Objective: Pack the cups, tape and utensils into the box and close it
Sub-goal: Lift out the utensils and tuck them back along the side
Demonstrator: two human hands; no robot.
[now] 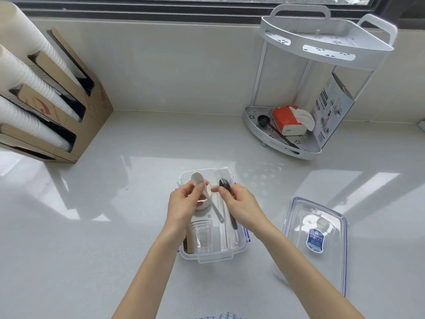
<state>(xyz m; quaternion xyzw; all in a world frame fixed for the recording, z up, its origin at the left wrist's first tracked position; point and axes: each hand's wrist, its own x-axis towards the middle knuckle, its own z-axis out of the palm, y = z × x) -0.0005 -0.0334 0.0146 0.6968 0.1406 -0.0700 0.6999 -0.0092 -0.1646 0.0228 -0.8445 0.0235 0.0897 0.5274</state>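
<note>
Over the clear rectangular plastic box [212, 257] on the pale countertop [92, 226], I see my left hand [184, 203] pinching a white plastic spoon [202, 187] and my right hand [239, 203] gripping a black plastic fork [226, 188]. Clear plastic cups [202, 236] lie inside the box; its transparent blue-edged lid [317, 238] rests just right of it.

The left hand [184, 203] holds a white spoon [199, 181] over the clear box [212, 255]. The right hand [239, 203] holds a black fork [226, 192]. The lid [318, 233] lies beside the box.
</note>
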